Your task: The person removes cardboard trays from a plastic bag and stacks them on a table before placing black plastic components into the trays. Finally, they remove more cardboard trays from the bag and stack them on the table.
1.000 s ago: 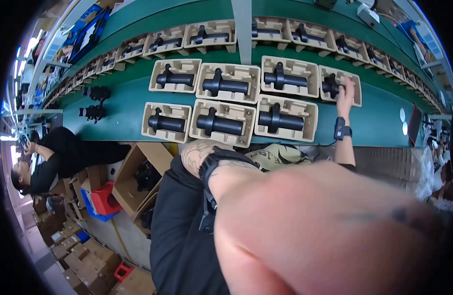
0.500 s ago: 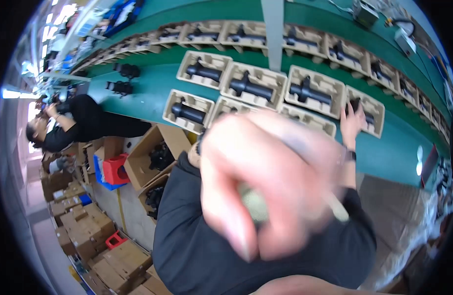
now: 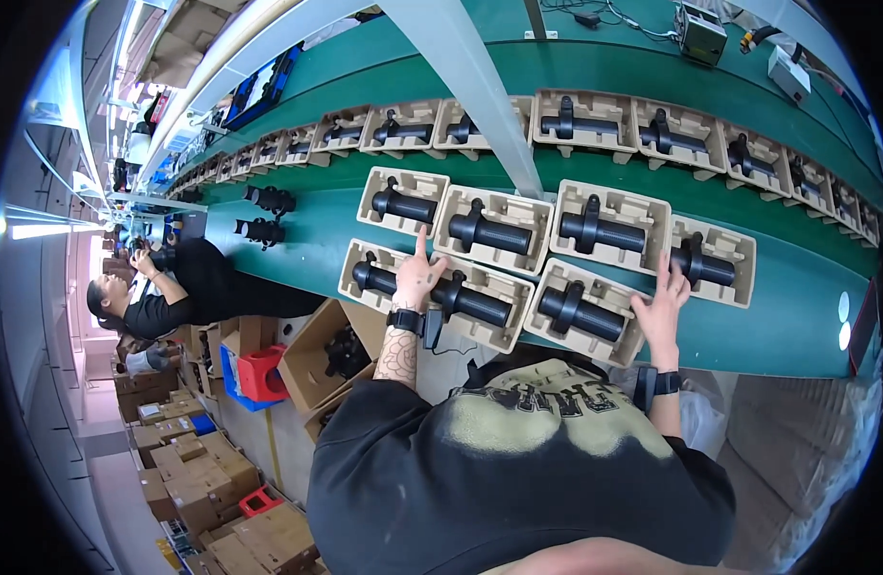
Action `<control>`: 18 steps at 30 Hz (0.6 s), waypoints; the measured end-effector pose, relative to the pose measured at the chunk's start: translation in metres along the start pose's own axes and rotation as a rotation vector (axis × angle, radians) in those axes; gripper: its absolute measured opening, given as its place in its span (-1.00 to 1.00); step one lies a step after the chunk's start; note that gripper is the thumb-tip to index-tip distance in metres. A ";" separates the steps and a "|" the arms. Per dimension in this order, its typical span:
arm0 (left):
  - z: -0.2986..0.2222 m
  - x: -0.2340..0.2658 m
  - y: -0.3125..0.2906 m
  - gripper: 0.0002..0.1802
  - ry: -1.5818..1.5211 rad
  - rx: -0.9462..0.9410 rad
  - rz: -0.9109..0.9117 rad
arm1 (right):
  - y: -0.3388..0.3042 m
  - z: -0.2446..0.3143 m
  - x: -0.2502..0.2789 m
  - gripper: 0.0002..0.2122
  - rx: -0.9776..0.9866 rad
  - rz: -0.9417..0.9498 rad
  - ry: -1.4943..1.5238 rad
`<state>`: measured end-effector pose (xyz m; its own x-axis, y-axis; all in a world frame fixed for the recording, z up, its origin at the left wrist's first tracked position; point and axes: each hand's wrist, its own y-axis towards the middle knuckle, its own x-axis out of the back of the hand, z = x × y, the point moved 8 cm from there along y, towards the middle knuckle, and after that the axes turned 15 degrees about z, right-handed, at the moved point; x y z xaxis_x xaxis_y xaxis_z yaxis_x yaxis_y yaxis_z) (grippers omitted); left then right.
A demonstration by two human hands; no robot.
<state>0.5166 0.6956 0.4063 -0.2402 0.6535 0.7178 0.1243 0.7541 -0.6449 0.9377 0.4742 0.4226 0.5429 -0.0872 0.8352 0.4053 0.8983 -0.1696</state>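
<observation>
On the green bench, beige moulded trays (image 3: 614,197) stand in two rows before me, each holding a black tubular device (image 3: 494,230) with a thicker, ring-like end. My left hand (image 3: 419,278) rests over the front row, beside the device (image 3: 477,304) in the middle front tray; its index finger points toward the back row and the thumb is spread apart. At the right, my right hand (image 3: 662,307) has its fingers stretched out between the front right tray (image 3: 626,351) and the far right tray (image 3: 743,287). Its fingertips are close to the device (image 3: 705,264) there; contact is unclear.
Behind these trays runs a long line of similar filled trays (image 3: 585,142). A grey post (image 3: 480,86) slants down in front. Two black devices (image 3: 261,231) lie farther left, near another person (image 3: 187,283). Open cartons (image 3: 312,355) and a red stool (image 3: 262,374) stand below left.
The left hand, blurred close to the camera before, is now down at the front trays. My right hand has shifted left off the far right device. The view has tilted.
</observation>
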 end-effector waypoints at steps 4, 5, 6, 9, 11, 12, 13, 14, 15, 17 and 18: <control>-0.003 0.006 0.000 0.06 0.148 -0.137 -0.184 | -0.004 0.003 0.002 -0.17 0.107 0.187 -0.081; -0.003 0.002 -0.003 0.06 0.148 -0.140 -0.172 | -0.006 0.003 0.003 -0.17 0.096 0.192 -0.085; -0.011 0.002 -0.012 0.05 0.176 -0.154 -0.186 | -0.005 0.003 0.005 -0.18 0.081 0.194 -0.091; -0.023 -0.001 -0.025 0.05 0.226 -0.187 -0.208 | 0.001 0.004 0.005 -0.21 0.046 0.200 -0.112; -0.018 0.003 -0.019 -0.04 0.228 -0.234 -0.227 | 0.005 0.001 -0.009 -0.30 0.004 0.130 -0.147; -0.017 0.005 -0.015 -0.08 0.231 -0.261 -0.236 | 0.006 0.000 -0.012 -0.35 -0.020 0.092 -0.164; -0.015 0.005 -0.009 -0.08 0.227 -0.269 -0.229 | 0.007 -0.001 -0.014 -0.35 -0.029 0.091 -0.172; -0.021 0.005 -0.006 -0.14 0.247 -0.351 -0.248 | 0.011 0.000 -0.011 -0.41 -0.008 0.064 -0.160; -0.026 0.006 -0.003 -0.21 0.265 -0.432 -0.268 | 0.014 0.000 -0.006 -0.47 0.014 0.037 -0.149; -0.021 0.009 0.004 -0.27 0.280 -0.513 -0.291 | 0.014 0.004 -0.005 -0.53 0.038 0.010 -0.141; -0.016 0.006 0.013 -0.31 0.252 -0.514 -0.248 | 0.013 0.006 -0.005 -0.56 0.043 0.007 -0.145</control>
<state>0.5319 0.7100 0.4064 -0.0946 0.4027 0.9104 0.5566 0.7797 -0.2870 0.9363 0.4889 0.4195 0.4321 -0.0208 0.9016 0.3682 0.9167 -0.1554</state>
